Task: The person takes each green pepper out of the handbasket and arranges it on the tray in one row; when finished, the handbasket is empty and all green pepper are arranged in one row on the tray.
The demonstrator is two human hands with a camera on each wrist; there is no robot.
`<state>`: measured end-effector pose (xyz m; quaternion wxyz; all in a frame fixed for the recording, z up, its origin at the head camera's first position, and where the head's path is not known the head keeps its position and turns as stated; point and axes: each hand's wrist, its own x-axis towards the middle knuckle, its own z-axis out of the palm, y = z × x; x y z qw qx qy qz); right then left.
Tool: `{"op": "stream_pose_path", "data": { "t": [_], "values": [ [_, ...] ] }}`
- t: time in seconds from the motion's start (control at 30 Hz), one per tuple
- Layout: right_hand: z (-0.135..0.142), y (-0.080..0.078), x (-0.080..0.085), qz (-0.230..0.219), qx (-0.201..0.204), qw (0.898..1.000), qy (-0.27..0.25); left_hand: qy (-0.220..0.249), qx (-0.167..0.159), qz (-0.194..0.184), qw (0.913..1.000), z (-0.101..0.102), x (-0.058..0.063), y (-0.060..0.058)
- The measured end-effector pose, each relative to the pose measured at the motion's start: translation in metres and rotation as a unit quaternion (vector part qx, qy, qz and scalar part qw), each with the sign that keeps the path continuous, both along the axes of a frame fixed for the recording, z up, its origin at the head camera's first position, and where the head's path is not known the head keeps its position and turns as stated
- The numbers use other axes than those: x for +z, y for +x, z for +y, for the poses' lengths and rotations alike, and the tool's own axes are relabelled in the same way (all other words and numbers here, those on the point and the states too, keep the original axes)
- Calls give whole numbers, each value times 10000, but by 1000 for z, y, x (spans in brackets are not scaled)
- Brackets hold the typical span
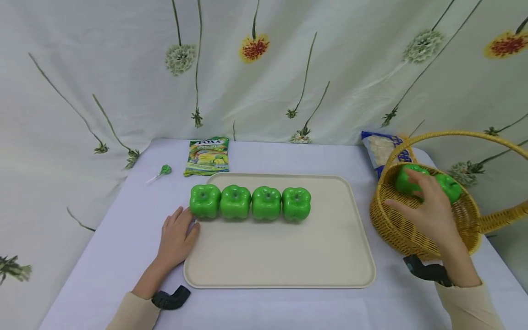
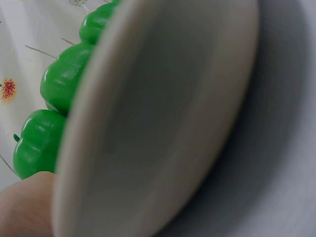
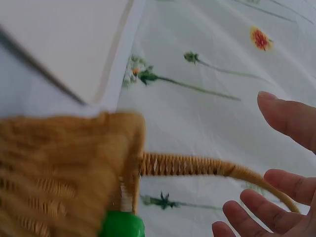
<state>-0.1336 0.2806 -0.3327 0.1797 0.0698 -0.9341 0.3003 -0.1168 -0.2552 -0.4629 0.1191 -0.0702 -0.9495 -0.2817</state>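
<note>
My left hand [image 1: 176,239] rests at the left edge of a beige tray [image 1: 280,256], fingers fairly straight, fingertips close to the first green bell pepper [image 1: 205,200]. Several green bell peppers stand side by side in a row along the tray's far part, the rightmost pepper [image 1: 296,204] near the middle. Over a wicker basket [image 1: 385,229] on the right, my right hand [image 1: 431,213] is held with thumb and fingers spread, holding nothing. Inside the basket lie a green pepper [image 1: 450,187] and another pepper [image 1: 406,178], partly hidden behind the fingers.
A green candy bag [image 1: 207,156] lies behind the tray, with a green lollipop [image 1: 166,169] to its left. Behind the basket leans a blue-and-clear snack bag [image 1: 381,149]. The basket's tall handle [image 1: 449,134] arches above it. A flower-print cloth [image 1: 264,91] hangs behind the table.
</note>
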Motion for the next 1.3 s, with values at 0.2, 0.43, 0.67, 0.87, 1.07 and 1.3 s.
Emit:
{"op": "stream_pose_path", "data": {
  "t": [0.2, 0.43, 0.67, 0.87, 1.07, 1.3],
  "values": [
    [47, -7, 15, -108, -1313, 9906, -368, 20, 48, 67, 10000, -2, 0, 2],
    [101, -37, 4, -363, -2268, 9705, -737, 35, 68, 112, 9999, -1, -2, 3],
    [191, -87, -58, -696, -2369, 9664, -722, 22, 62, 177, 9998, -1, -2, 4],
    [166, -74, -42, -1250, -2267, 9617, -902, 26, 29, 230, 9997, -1, -2, 3],
    [129, -52, -19, -1588, -2138, 9588, -988, 4, 24, 246, 9997, 0, -2, 2],
    [130, -48, -20, -1951, -1814, 9585, -1014, 9, 8, 213, 9998, 0, -2, 1]
  ]
}}
